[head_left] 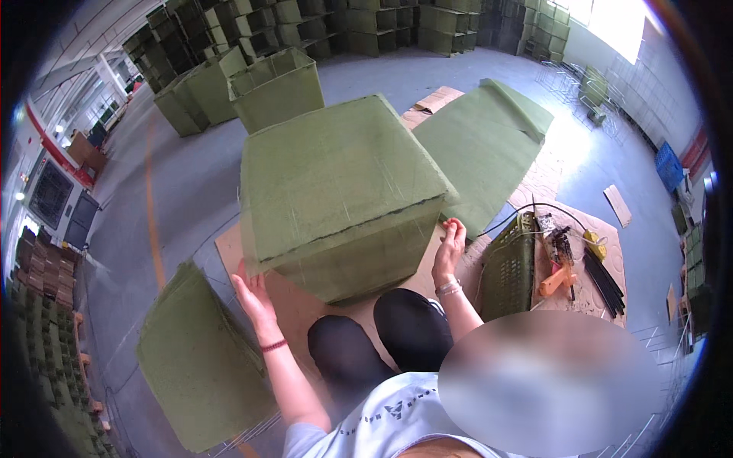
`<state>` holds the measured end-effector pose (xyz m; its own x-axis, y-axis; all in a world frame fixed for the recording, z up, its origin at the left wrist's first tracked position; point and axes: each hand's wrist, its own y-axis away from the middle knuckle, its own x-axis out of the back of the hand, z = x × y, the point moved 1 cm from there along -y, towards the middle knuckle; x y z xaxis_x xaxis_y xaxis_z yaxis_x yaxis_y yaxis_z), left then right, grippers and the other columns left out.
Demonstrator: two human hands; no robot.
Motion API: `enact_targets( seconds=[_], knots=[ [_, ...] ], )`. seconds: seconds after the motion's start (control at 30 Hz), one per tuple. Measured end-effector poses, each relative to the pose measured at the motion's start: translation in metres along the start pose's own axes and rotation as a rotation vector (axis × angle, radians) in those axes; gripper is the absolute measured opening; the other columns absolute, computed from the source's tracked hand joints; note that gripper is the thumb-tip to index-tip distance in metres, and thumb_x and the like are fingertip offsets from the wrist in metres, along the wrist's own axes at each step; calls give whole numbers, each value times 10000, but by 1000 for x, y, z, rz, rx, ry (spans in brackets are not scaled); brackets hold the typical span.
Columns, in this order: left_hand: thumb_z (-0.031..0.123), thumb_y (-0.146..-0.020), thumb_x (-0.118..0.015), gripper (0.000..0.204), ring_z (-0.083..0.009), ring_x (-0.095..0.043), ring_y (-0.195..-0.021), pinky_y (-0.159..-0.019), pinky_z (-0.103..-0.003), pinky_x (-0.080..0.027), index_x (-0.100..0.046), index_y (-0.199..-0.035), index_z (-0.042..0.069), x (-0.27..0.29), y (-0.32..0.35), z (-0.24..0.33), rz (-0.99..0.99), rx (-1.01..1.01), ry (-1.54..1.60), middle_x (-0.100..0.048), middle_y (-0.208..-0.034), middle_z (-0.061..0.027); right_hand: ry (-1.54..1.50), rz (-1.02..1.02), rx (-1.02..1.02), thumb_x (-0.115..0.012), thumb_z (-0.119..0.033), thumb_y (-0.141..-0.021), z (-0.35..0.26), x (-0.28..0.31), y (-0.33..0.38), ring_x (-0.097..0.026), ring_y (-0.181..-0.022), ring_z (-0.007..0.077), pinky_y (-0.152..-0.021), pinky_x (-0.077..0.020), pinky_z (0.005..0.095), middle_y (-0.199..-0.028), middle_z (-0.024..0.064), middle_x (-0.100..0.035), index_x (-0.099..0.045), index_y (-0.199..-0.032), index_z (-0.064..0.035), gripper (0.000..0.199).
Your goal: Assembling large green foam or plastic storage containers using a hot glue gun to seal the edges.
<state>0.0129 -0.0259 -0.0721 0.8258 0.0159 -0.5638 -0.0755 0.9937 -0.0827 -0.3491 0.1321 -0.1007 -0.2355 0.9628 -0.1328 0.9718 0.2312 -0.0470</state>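
Note:
A large box covered in green sheet material [343,175] stands in front of my knees, its flat square face upward. My left hand [254,296] is at the near left side of the box, fingers stretched out along it. By the near right corner, my right hand [450,250] is raised with its palm toward the box and its fingers loosely bent, not wrapped round anything. Whether the fingertips press on the box cannot be made out. A flat stack of green panels [198,355] lies to the left of my left arm.
Brown cardboard [294,294] lies under the box. Green sheets [481,145] spread behind it at right. A green perforated basket [508,267], an orange glue gun [557,280] and black sticks [603,282] are at my right. Open green boxes [279,90] stand farther back.

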Motion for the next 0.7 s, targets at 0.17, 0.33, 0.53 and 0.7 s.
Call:
enact_targets(
  seconds=[0.17,0.33,0.53,0.7],
  knots=[
    [567,-895,-448,647,-195,-420,-1203,-1030,-354,-303,-434,-1318,78,-44,9,-1,-34,187,144,-481,-1310,-36,-134,-298,-49,-371,-339,-990,52,-14,-39,-375,-1260,200,-1029,-303,340,-1389,84,-406,-361,-1377,-43,488],
    [559,-888,-467,655,-208,-490,-1136,-976,-355,-402,-433,-1299,49,-79,87,-35,-177,359,276,-505,-1281,-61,-397,-445,-47,-390,-365,-980,42,-38,-144,-255,-1353,209,-1103,-208,393,-1465,84,-295,-272,-1417,-26,566],
    [382,-977,-400,486,-189,-625,-814,-774,-324,-497,-610,-795,-17,-98,97,-20,-123,208,-475,-641,-803,-108,-408,-498,-314,-392,-418,-964,36,-20,-224,-243,-1372,241,-1101,-196,425,-1468,105,-302,-327,-1393,-31,581],
    [311,-996,-353,422,-266,-520,-1108,-923,-363,-420,-591,-1027,-36,-122,48,22,-312,-588,-868,-563,-1154,-157,-106,-477,44,-331,-444,-975,-11,-7,-185,-191,-1390,234,-1119,-172,390,-1496,119,-231,-244,-1431,-36,618]
  ],
)
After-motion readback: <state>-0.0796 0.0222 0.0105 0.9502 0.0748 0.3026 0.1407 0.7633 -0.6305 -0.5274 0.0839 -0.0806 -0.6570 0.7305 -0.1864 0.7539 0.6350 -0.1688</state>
